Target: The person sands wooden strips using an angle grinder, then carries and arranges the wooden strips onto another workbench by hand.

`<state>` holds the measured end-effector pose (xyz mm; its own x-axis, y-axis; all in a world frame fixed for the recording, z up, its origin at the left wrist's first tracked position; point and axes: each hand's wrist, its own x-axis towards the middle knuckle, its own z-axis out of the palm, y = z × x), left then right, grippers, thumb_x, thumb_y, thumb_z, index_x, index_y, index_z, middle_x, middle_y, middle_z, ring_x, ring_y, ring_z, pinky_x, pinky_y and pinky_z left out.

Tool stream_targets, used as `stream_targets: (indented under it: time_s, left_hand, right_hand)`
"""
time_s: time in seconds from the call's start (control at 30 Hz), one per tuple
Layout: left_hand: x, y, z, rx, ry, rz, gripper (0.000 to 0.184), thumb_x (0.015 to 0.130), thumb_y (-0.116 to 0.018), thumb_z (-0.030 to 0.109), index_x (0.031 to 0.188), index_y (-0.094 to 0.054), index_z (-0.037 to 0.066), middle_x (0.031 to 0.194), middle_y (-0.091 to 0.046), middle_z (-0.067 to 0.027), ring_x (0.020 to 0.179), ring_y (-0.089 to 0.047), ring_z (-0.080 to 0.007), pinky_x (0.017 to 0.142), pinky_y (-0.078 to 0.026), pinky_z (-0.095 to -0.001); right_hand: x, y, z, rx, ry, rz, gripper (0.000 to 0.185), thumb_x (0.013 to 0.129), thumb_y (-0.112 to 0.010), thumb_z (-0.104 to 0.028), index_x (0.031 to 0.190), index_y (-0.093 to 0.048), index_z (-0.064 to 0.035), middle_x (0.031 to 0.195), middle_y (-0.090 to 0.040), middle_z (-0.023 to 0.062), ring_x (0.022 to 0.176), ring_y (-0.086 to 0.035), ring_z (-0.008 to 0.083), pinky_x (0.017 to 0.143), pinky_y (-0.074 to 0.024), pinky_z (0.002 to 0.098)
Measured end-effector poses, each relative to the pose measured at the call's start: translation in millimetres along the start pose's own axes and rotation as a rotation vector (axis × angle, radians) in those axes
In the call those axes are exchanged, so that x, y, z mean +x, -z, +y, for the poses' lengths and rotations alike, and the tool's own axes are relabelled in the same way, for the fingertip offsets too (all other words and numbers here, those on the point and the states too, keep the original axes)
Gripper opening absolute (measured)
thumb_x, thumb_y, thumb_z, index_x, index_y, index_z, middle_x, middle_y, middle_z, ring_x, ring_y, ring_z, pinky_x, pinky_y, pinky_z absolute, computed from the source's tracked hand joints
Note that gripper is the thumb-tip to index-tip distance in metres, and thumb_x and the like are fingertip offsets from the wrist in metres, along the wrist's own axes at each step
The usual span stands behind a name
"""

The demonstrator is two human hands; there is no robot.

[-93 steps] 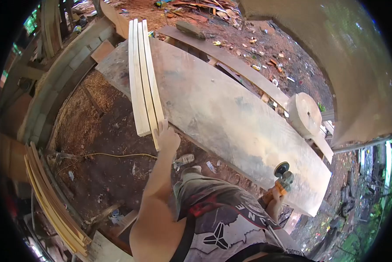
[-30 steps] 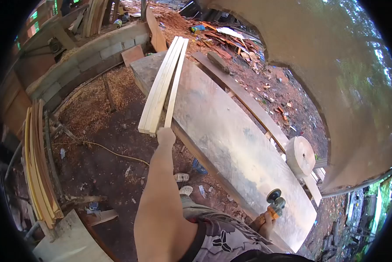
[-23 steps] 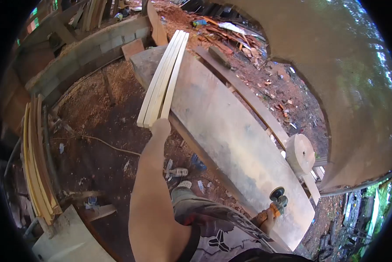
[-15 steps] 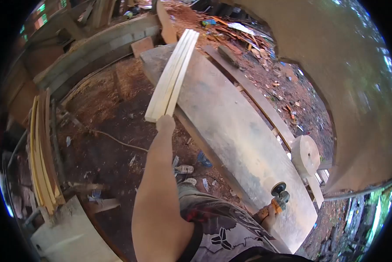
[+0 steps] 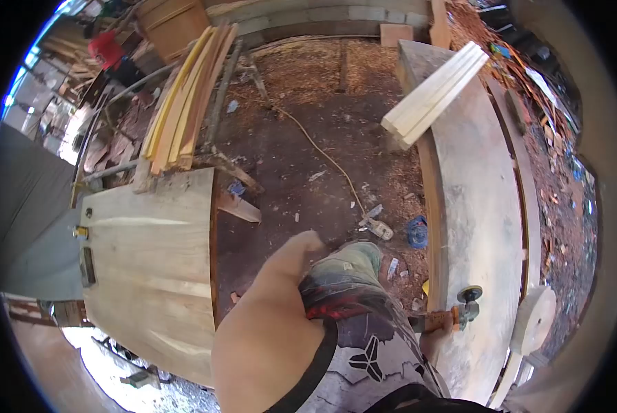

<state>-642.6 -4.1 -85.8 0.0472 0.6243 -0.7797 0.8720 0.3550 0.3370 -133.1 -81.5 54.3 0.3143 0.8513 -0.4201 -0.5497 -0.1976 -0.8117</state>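
Observation:
My right hand grips an angle grinder with an orange body and a dark round disc facing up. It rests low on the long wooden slab to my right. My left hand is down by my leg, away from the wood; its fingers are too unclear to make out. A bundle of pale wooden strips lies slantwise across the slab's far part, its near end sticking out past the left edge.
Left of me stands a wide wooden board, with a stack of yellowish strips beyond it. A cord crosses the dirt floor between. A round wooden block sits right of the slab. Far left is a person in red.
My left hand has let go of the near end of the pale strips and dropped back towards my leg. The view has turned left. The grinder stays in my right hand on the slab.

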Motion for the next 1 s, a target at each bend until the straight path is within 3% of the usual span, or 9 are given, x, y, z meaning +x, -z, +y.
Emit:
stream_targets:
  time_s: [0.17,0.23,0.37,0.43,0.57,0.7,0.9,0.93,1.0]
  left_hand:
    - [-26.9,34.7,-137.6,-0.578,0.464,0.463,0.048,0.077,-0.063,0.033,0.103,-0.071,-0.007,0.111,-0.066,-0.0334,0.109,-0.065,-0.0461,0.095,-0.051,-0.0471]
    - [-45.5,82.2,-136.5,-0.669,0.486,0.925,0.044,0.077,-0.063,0.030,0.100,-0.070,-0.008,0.110,-0.066,-0.0340,0.109,-0.064,-0.0472,0.096,-0.050,-0.0474]
    - [-45.3,179.3,-161.0,-0.775,0.485,1.212,0.036,0.079,-0.062,0.025,0.092,-0.069,-0.008,0.104,-0.068,-0.0319,0.103,-0.065,-0.0474,0.094,-0.050,-0.0491]
    - [-49.1,221.6,-189.1,-0.622,0.295,1.460,0.029,0.079,-0.062,0.020,0.087,-0.069,-0.007,0.100,-0.069,-0.0277,0.098,-0.065,-0.0459,0.090,-0.051,-0.0502]
    - [-87.5,297.2,-246.6,-0.063,0.470,1.828,0.022,0.075,-0.065,0.017,0.080,-0.071,-0.003,0.116,-0.065,-0.0226,0.107,-0.061,-0.0414,0.089,-0.049,-0.0536]
    - [-117.1,336.0,-289.6,0.000,0.808,1.531,0.026,0.079,-0.064,0.016,0.096,-0.069,-0.003,0.131,-0.053,-0.0266,0.120,-0.052,-0.0442,0.091,-0.048,-0.0562]
    - [-129.6,350.9,-342.9,-0.159,0.705,1.168,0.028,0.077,-0.068,0.015,0.101,-0.067,0.000,0.125,-0.054,-0.0260,0.106,-0.060,-0.0453,0.083,-0.054,-0.0463]
    - [-133.9,352.0,-360.0,-0.159,0.707,1.159,0.028,0.077,-0.068,0.015,0.101,-0.067,0.000,0.125,-0.054,-0.0260,0.106,-0.060,-0.0453,0.083,-0.054,-0.0463]
    - [-149.0,356.5,-404.4,-0.629,0.438,1.118,0.034,0.072,-0.074,0.019,0.099,-0.066,0.000,0.113,-0.060,-0.0230,0.100,-0.064,-0.0364,0.080,-0.054,-0.0433]
  right_hand:
    - [-6.0,-78.6,19.3,-0.155,0.100,-0.068,0.028,0.091,-0.066,-0.030,0.108,-0.060,-0.0082,0.084,-0.061,0.0051,0.074,-0.060,0.0187,0.066,-0.0526,0.0352]
    - [3.3,-86.3,31.5,-0.249,0.139,-0.131,0.024,0.091,-0.065,-0.024,0.107,-0.059,-0.0071,0.082,-0.060,0.0050,0.072,-0.059,0.0180,0.064,-0.0519,0.0352]
    - [34.9,-112.5,66.5,-0.176,0.163,-0.146,0.042,0.086,-0.067,-0.005,0.127,-0.055,-0.0012,0.103,-0.061,0.0075,0.085,-0.063,0.0190,0.075,-0.0542,0.0342]
    - [34.7,-153.1,78.7,-0.080,0.253,-0.033,0.043,0.086,-0.068,-0.007,0.128,-0.056,-0.0011,0.104,-0.062,0.0070,0.088,-0.062,0.0189,0.078,-0.0534,0.0334]
    - [41.4,-222.0,103.1,-0.055,0.281,0.128,0.038,0.088,-0.068,-0.009,0.123,-0.058,-0.0030,0.100,-0.063,0.0054,0.085,-0.062,0.0173,0.075,-0.0532,0.0331]
    - [39.0,-260.4,127.7,-0.052,0.281,0.095,0.033,0.088,-0.068,-0.009,0.119,-0.058,-0.0045,0.097,-0.064,0.0045,0.082,-0.063,0.0166,0.073,-0.0536,0.0330]
    - [11.2,-321.5,151.7,-0.130,0.262,-0.026,0.036,0.088,-0.064,-0.005,0.124,-0.057,-0.0021,0.104,-0.061,0.0059,0.091,-0.062,0.0193,0.081,-0.0532,0.0345]
    - [11.6,-333.8,157.8,-0.150,0.397,0.036,0.033,0.088,-0.065,-0.007,0.120,-0.056,-0.0027,0.090,-0.062,0.0067,0.069,-0.063,0.0183,0.060,-0.0550,0.0343]
    - [15.1,-336.6,160.4,-0.155,0.361,0.032,0.033,0.089,-0.065,-0.008,0.120,-0.057,-0.0035,0.090,-0.062,0.0062,0.071,-0.063,0.0182,0.063,-0.0551,0.0343]
